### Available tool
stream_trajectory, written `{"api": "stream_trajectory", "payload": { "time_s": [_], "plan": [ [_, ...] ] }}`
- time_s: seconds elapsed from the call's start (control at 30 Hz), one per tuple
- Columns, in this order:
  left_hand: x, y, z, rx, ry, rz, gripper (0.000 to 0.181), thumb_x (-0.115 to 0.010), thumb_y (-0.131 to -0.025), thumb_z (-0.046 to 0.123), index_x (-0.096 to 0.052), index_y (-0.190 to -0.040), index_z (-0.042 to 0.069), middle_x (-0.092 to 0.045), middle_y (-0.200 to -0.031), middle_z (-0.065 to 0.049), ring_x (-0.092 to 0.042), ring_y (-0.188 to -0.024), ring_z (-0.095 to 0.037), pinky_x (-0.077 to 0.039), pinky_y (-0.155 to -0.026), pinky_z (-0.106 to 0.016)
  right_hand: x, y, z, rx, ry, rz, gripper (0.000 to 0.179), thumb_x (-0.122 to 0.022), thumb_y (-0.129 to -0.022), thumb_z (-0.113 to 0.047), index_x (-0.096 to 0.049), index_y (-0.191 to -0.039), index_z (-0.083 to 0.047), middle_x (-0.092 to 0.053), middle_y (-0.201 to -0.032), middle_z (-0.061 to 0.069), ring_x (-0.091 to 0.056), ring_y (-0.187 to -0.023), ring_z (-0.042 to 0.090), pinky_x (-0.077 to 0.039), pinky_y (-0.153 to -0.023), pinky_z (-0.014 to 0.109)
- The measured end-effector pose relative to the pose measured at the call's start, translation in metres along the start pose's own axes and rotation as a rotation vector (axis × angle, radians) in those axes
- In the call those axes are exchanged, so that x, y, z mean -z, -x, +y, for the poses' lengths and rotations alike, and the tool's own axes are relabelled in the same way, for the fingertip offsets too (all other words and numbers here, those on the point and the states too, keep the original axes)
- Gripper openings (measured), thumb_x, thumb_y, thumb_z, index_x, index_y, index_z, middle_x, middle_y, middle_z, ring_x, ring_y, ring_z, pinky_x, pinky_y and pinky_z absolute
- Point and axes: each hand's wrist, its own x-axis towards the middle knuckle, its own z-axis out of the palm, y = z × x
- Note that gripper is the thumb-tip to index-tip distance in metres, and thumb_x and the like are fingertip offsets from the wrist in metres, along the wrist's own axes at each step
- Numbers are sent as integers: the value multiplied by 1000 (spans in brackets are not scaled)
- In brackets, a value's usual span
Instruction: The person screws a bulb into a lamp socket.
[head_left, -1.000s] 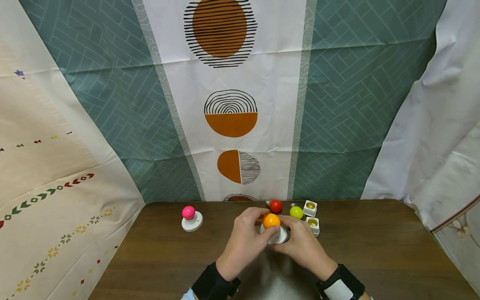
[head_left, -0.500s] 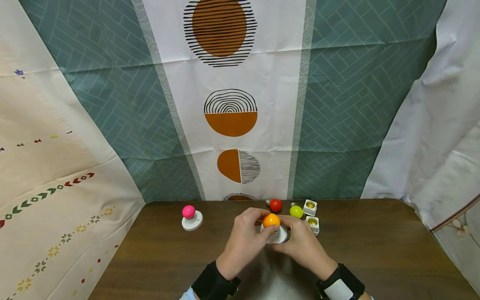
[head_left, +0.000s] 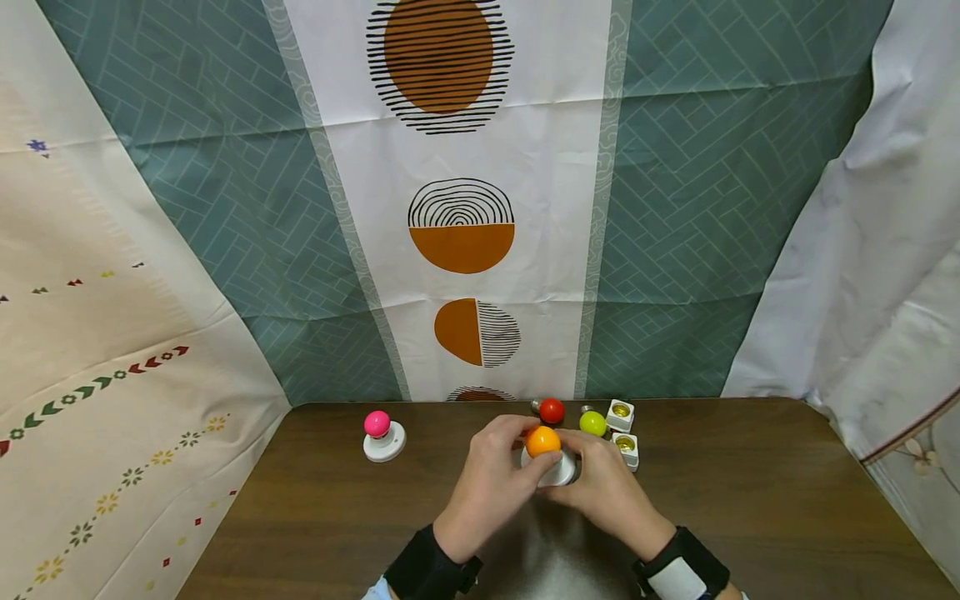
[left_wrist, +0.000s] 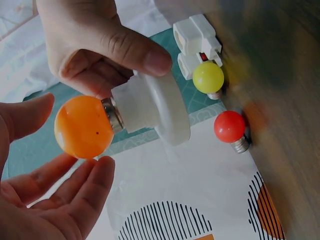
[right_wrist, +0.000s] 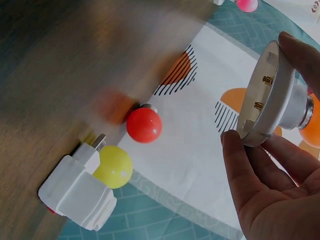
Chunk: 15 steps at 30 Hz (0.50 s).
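An orange light bulb [left_wrist: 84, 127] stands in a round white lamp holder [left_wrist: 167, 107]; part of its metal screw base shows between them in the left wrist view. My left hand [head_left: 495, 471] curls its fingers and thumb around the bulb; its thumb tip looks slightly off the glass in that view. Gripping the holder by its disc rim is my right hand [head_left: 607, 492]. The right wrist view shows the holder's hollow underside with two brass screws. Hands and holder are raised above the table.
At the back of the brown table [head_left: 300, 525] lie a red bulb [head_left: 552, 411], a yellow-green bulb [head_left: 592, 423] and two white plug-in sockets [head_left: 621, 416]. A pink bulb [head_left: 377, 423] sits in another white lamp holder [head_left: 384, 447] at the left. Patterned cloth hangs behind.
Almost nothing differs. Both hands keep their places around the bulb and the holder, with only a very slight shift of the left hand.
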Motion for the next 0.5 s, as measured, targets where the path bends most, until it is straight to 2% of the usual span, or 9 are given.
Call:
{"api": "stream_trajectory", "payload": {
  "time_s": [0.13, 0.27, 0.5],
  "plan": [
    [-2, 0, 0, 43, 0, 12, 40, -74, -77, 37, -65, -109, 14, -63, -104, 3, -59, -89, -8, -53, -79, -22, 0, 0, 0, 4, 6, 4, 68, -91, -54, -30, -64, -116, -24, -64, -112, -12, -59, -97, 6, -53, -87, 32],
    [-2, -1, 0, 56, -11, 8, 39, -75, -78, 35, -66, -108, 14, -63, -102, 3, -59, -87, -7, -52, -77, -19, -1, 0, 0, 16, 5, 4, 67, -91, -54, -30, -65, -115, -24, -64, -111, -13, -59, -95, 5, -53, -85, 29],
    [-1, -2, 0, 17, -23, -46, 38, -74, -80, 27, -64, -113, 10, -63, -106, 1, -60, -91, -8, -53, -81, -22, 0, 0, 0, 8, 10, -1, 68, -91, -54, -30, -64, -116, -22, -64, -112, -10, -59, -93, 6, -55, -81, 27]
  ]
}}
